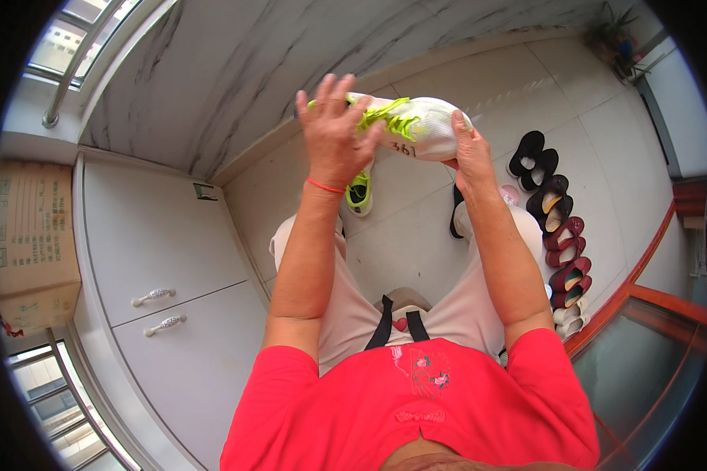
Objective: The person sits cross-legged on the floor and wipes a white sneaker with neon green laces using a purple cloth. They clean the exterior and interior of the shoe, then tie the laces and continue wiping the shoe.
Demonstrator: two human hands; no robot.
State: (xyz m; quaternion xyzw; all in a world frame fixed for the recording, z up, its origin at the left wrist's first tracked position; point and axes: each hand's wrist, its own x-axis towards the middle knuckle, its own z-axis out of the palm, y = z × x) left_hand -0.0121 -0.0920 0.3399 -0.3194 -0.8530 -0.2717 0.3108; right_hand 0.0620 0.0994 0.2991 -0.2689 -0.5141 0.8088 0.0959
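A white mesh sneaker with neon-yellow laces is held up over the floor, lying sideways with its toe to the right. My right hand grips the toe end, thumb on top and fingers beneath. Over the heel end and collar is my left hand, its fingers spread and slightly blurred; whether the palm touches the shoe is unclear. A red cord bracelet circles my left wrist. Below that hand, a second sneaker with a yellow-green lining stands on the tiles, partly hidden by my left hand and forearm.
Several pairs of shoes line the floor on my right, beside a red-framed glass door. A white cabinet with two handles is on my left, with a cardboard box beyond. A marbled wall rises ahead; potted plants occupy the far corner.
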